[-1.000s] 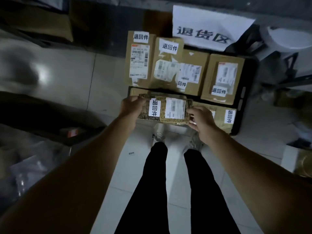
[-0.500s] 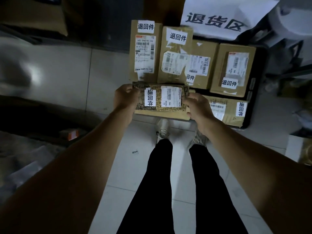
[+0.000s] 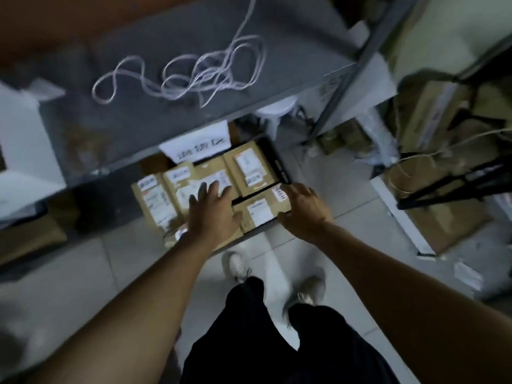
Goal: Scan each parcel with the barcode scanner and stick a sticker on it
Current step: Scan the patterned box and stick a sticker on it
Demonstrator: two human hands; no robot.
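Observation:
Several brown cardboard parcels with white labels and stickers lie in a black tray (image 3: 278, 162) on the floor, under a grey shelf. My left hand (image 3: 213, 214) hovers flat over the middle of them with its fingers spread, holding nothing. Just below its wrist shows a corner of the patterned parcel (image 3: 173, 235), lying at the tray's near edge. My right hand (image 3: 304, 210) rests on the right end of the front right parcel (image 3: 257, 214), fingers by its sticker and thumb along the near edge. No scanner is in view. The picture is blurred.
A grey shelf board (image 3: 194, 117) with a loose white cord (image 3: 194, 73) overhangs the tray. A white paper sign (image 3: 199, 146) stands behind the parcels. More cardboard boxes (image 3: 443, 225) and a black frame crowd the right. My feet stand on pale tiles.
Both hands have let go of the patterned parcel, which now lies in the tray. My left hand has opened above the parcels. The camera has swung and tilted, bringing the shelf into view.

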